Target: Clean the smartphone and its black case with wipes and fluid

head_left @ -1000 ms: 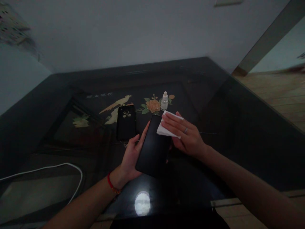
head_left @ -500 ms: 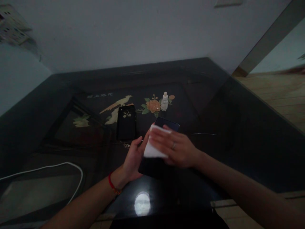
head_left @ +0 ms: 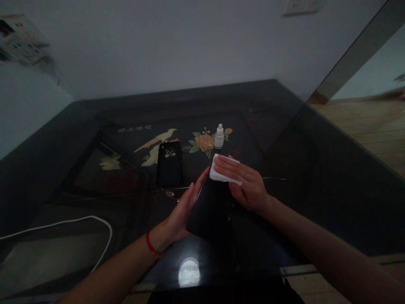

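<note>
A black smartphone [head_left: 211, 207] rests tilted in my left hand [head_left: 179, 215], whose thumb lies along its left edge; the fingers beneath it are hidden. My right hand [head_left: 248, 182] presses a folded white tissue [head_left: 218, 172] flat onto the phone's far end, covering that part of the screen. Just left of the phone, a black phone case [head_left: 170, 164] with camera cutouts lies on the dark table. A small metallic charm [head_left: 171, 194] on a strap sits at the case's near end. Beyond the phone stands a small clear bottle [head_left: 219, 137] with a white cap.
The glossy black table [head_left: 316, 190] carries a painted bird and flower design. A white cable [head_left: 79, 218] curves over its left side. A thin cord [head_left: 275, 178] lies right of my right hand. Wall sockets [head_left: 302, 6] are above the far edge.
My right hand has moved the tissue from the middle of the phone up to its far end, uncovering the nearer part of the screen. My left hand keeps its hold.
</note>
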Demonstrator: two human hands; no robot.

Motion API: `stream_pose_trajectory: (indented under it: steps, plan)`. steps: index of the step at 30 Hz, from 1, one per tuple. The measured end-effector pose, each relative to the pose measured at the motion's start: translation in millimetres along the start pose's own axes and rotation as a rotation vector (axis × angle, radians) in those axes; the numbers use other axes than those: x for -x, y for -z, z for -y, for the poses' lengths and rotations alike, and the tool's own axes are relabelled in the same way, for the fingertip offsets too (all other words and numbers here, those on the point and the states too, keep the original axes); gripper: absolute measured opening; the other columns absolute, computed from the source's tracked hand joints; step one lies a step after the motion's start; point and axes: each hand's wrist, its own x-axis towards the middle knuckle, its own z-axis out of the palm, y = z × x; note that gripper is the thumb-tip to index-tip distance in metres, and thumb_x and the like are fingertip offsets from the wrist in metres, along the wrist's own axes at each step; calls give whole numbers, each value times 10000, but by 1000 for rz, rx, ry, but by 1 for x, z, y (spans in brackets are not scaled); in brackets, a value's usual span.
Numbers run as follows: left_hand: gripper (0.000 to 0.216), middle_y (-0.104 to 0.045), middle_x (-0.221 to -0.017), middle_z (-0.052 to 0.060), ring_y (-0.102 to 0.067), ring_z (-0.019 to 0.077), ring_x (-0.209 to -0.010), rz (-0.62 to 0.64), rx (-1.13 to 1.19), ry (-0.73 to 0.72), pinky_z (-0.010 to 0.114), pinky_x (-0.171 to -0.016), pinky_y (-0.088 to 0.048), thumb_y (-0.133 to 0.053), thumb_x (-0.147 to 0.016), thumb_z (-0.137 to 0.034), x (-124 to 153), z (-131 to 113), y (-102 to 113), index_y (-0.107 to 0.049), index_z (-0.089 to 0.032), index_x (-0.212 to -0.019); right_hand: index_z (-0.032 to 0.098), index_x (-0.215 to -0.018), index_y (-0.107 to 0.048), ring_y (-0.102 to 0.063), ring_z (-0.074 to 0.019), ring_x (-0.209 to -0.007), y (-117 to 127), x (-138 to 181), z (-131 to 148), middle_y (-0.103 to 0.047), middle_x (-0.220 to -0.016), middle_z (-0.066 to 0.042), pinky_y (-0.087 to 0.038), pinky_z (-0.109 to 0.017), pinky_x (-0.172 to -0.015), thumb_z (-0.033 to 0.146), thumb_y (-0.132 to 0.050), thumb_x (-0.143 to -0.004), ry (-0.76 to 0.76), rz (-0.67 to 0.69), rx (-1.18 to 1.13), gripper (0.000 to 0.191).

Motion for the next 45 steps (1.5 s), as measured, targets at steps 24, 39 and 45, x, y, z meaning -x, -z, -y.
stream_pose_trajectory:
  steps: [24,39,45]
  plan:
    - [875,-431,-1448,22,-373,228,-1319,-130,-154,-243,354,-1070,-282,-692,-726,-485,1,15,3,-219,-377,-1454,192,-1117,-653,-700,-235,-913,-18,3,29,-728,-1020,-75,-577,-344,-807,326,-582,-861,-474,-202,-247,298]
    - [499,-652,-1020,94,-538,135,-746,-3,-25,-77,262,-680,-425,-609,-758,-520,-3,2,10,-657,-153,-1092,203,-1022,-711,-709,-225,-878,-9,-6,10,-739,-986,-42,-594,-371,-795,233,-590,-847,-700,-222,-420,215]
    - [594,-451,-1426,125,-450,304,-1268,-46,123,108,468,-978,-392,-368,-904,-536,-5,-6,6,-378,-221,-1407,159,-1005,-704,-682,-234,-960,-12,-4,-15,-721,-1038,-66,-570,-424,-865,292,-651,-814,-821,-490,-656,238]
